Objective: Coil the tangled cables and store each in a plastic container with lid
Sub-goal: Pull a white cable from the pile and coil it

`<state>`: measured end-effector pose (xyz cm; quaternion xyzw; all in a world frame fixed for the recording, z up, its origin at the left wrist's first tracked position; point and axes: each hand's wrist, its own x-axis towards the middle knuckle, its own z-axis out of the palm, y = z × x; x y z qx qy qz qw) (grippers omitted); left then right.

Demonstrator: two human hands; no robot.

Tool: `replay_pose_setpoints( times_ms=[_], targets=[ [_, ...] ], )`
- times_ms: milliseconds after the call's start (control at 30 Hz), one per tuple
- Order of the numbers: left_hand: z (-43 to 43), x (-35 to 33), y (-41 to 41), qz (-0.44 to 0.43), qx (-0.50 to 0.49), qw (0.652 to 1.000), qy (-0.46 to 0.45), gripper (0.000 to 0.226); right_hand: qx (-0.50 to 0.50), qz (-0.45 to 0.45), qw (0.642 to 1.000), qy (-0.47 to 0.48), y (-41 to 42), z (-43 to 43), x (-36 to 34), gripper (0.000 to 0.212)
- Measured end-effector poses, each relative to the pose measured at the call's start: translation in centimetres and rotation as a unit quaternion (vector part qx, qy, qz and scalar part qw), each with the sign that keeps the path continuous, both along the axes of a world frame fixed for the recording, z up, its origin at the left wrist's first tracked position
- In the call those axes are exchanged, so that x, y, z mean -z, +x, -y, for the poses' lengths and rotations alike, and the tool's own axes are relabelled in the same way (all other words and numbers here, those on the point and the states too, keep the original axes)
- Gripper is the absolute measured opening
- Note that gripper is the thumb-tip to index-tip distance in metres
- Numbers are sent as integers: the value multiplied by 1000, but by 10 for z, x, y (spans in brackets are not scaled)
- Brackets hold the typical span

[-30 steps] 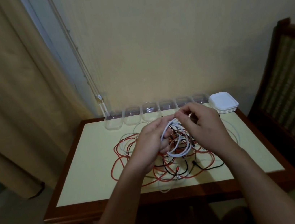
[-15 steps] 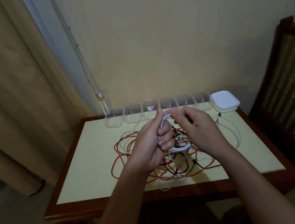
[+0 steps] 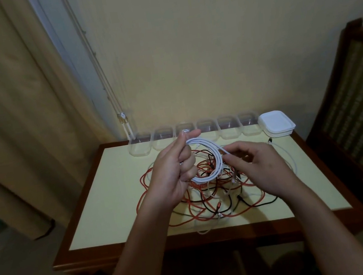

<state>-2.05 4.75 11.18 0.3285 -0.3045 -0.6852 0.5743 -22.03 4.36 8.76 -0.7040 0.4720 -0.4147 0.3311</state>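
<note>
Holding the white coil (image 3: 216, 154) pinched in my left grip (image 3: 172, 176), above the tangle (image 3: 208, 205), I should lay each turn flat; my right grip (image 3: 259, 168), beside it, pinches the loose strand (image 3: 224, 151) and must feed slack evenly.

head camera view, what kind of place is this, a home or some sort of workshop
Most likely a room in a home, not a workshop. A small wooden table with a cream top stands against a plain painted wall, a long beige curtain hangs at the left, and a wooden chair with a woven back stands at the right.
</note>
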Motion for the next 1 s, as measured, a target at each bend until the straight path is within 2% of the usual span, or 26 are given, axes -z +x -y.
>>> replay_pose_setpoints(
  times_ms=[100,267,333,400,467,567,667,767,833,900,1000],
  targets=[
    [0,-1,-1,-10,14,1000,11,41,45,-53,996,-52,-3,0,9,13],
    [-4,5,-8,20,49,999,3,36,122,-113,983,-75,-5,3,15,8],
    [-5,7,-9,5,66,998,11,35,167,-63,982,-61,-3,2,14,7],
    [-5,7,-9,-17,76,997,21,33,188,70,979,20,0,1,10,7],
    [-6,7,-10,-29,82,996,29,31,177,222,953,107,5,-3,2,7],
    [-7,7,-12,-41,82,995,30,29,147,347,910,172,15,-9,-3,10],
    [-5,8,-11,-36,75,996,28,30,112,395,883,229,22,-12,-2,11],
    [-5,13,-10,16,54,998,4,30,37,412,849,329,24,-15,-4,15],
    [-6,16,-10,73,31,997,-19,29,-2,390,843,369,24,-15,-4,26],
    [-6,17,-10,133,7,990,-43,28,-16,367,847,385,25,-14,-5,18],
    [-6,14,-12,203,-20,976,-77,25,-44,342,859,378,27,-13,-4,34]
  ],
)
